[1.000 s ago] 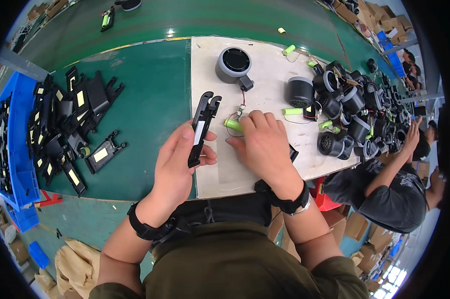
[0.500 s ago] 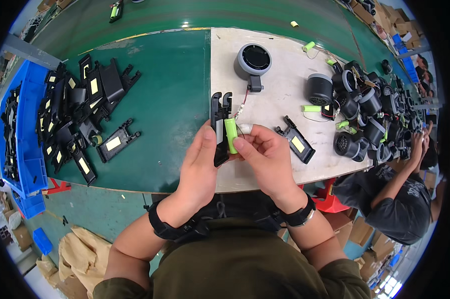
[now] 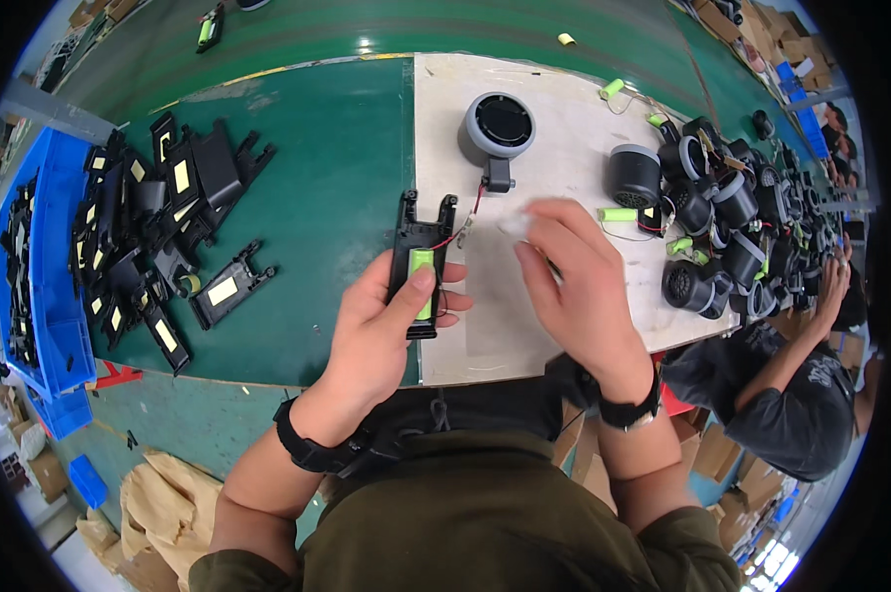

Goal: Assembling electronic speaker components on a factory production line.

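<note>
Wire, red, from round unit to housing: could strain, I judge, if my left hand drew off from the unit. Cell, green: might slip if my thumb lifted. Both gripped in that hand, nearer me than the unit, thumb atop cell. Right hand, half-curled, right of the unit: cannot tell if holding anything.

Right hand blurred at fingertips; left thumb partly hides green cell

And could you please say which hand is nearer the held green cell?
Left hand, touching the green cell; the right hand is apart, to the cell's right.
</note>
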A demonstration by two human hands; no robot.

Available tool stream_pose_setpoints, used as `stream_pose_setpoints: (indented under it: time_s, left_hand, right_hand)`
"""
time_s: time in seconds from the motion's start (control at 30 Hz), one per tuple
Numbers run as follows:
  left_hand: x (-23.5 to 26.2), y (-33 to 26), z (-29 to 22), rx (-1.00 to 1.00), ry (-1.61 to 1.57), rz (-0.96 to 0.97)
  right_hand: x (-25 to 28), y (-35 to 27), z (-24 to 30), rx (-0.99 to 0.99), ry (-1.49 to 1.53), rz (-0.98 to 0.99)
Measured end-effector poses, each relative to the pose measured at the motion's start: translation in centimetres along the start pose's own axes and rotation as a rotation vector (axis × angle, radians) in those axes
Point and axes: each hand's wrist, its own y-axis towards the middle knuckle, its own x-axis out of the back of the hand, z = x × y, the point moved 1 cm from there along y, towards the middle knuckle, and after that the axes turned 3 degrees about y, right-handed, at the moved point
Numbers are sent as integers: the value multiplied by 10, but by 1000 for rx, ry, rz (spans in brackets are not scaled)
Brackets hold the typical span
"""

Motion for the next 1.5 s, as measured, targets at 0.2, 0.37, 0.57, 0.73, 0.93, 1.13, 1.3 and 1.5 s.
stream_pose_setpoints:
  time_s: [0.2, 0.37, 0.57, 0.73, 0.93, 1.13, 1.3, 1.5]
  left_hand:
    - [5, -7, -13, -48, 134, 110]
    - [0, -13, -20, -152, 288, -32]
    - [-15, -14, -21, -87, 330, -64]
    - [-21, -17, -21, -101, 355, -20]
    - [-22, -20, -26, -116, 381, -36]
    - [-19, -20, -23, -175, 528, -49]
    - [-17, -17, -16, -316, 700, -48]
    - [-21, -19, -22, -199, 509, -8]
  right_hand:
    - [-14, 26, -10, 98, 11, 491]
    - [-7, 12, 14, 224, -192, -1]
    - [-5, 7, 15, 45, 73, -86]
    - [-10, 1, 2, -111, 340, -129]
    - [-15, 0, 1, -135, 411, -148]
    - [-10, 3, 13, 124, 29, -120]
    - [-21, -5, 20, 271, -176, -142]
    - [-10, 2, 26, 324, -178, -43]
